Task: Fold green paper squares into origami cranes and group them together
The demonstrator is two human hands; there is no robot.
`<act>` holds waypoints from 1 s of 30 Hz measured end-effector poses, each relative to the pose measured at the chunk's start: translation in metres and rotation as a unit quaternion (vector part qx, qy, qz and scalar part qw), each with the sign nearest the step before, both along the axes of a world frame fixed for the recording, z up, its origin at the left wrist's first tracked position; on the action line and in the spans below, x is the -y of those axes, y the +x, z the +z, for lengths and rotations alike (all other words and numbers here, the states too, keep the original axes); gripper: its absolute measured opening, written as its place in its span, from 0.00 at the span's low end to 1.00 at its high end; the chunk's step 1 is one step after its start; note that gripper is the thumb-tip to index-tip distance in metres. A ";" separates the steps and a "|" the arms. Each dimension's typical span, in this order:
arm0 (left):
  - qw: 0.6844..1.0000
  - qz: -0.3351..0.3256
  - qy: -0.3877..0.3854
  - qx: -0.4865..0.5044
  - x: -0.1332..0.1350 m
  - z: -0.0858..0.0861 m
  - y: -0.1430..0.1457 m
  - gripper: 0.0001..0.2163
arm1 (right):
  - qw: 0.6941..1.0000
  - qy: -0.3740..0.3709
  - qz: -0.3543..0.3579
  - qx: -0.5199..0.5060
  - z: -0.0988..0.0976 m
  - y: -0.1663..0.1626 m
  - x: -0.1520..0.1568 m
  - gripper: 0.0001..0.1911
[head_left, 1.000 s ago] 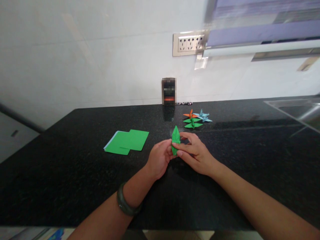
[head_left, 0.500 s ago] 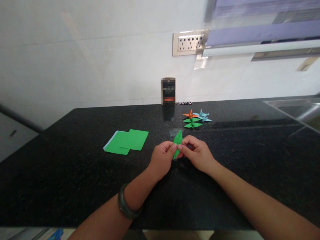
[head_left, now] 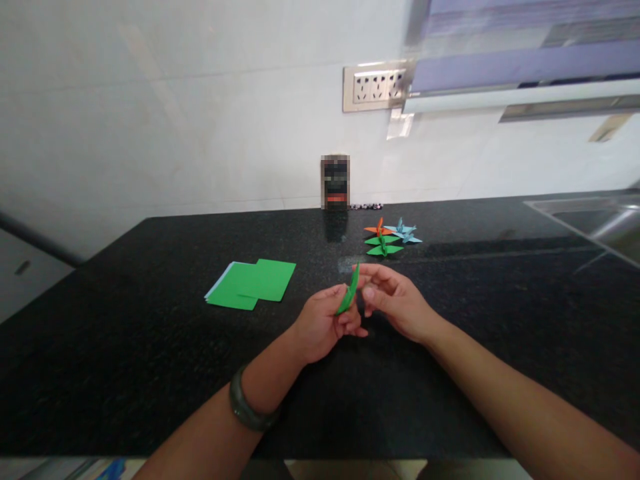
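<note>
A folded piece of green paper (head_left: 351,291), narrow and pointed, stands tilted between the thumb and fingers of my left hand (head_left: 323,323). Just right of it is my right hand (head_left: 397,300), its index finger stretched toward the paper's upper tip and its thumb apart from the paper. Whether that index fingertip touches the paper, I cannot tell. Beyond my hands lie several small folded paper cranes: green (head_left: 385,249), orange (head_left: 380,229) and light blue (head_left: 403,229).
Flat green paper squares (head_left: 270,280) lie overlapping to the left, with paler sheets beneath. A dark upright object (head_left: 335,183), blurred out, leans on the wall behind the black countertop (head_left: 150,347). At the far right is a metal sink (head_left: 595,220); a socket panel (head_left: 377,87) is on the wall.
My right thumb and fingers have let go of the green paper and moved slightly apart from it. The paper has turned edge-on in my left hand.
</note>
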State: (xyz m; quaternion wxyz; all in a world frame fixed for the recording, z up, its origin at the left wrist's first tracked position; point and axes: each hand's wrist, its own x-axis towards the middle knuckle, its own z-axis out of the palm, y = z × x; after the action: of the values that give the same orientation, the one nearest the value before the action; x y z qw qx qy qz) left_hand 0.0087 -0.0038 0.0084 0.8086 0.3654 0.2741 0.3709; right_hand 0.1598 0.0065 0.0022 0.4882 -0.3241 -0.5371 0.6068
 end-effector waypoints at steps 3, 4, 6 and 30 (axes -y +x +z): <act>0.998 -0.058 -0.008 0.009 0.001 0.001 -0.002 0.12 | 0.999 0.029 0.034 0.009 0.001 0.000 0.001 0.14; 0.998 -0.060 -0.003 -0.003 0.001 0.000 -0.002 0.13 | 0.998 0.043 0.030 0.015 0.001 0.000 0.002 0.10; 0.999 -0.034 0.011 -0.040 0.001 -0.002 0.000 0.14 | 0.998 0.064 0.010 0.019 0.003 -0.001 0.003 0.07; 0.963 0.212 0.122 -0.115 -0.005 -0.004 -0.001 0.06 | 0.998 -0.006 -0.053 0.030 0.001 -0.001 0.000 0.06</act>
State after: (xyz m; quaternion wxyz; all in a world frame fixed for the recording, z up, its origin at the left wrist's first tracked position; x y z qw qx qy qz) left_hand 0.0077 0.0012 0.0048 0.6237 0.4349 0.3891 0.5201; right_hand 0.1585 0.0066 0.0028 0.5010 -0.3734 -0.5299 0.5734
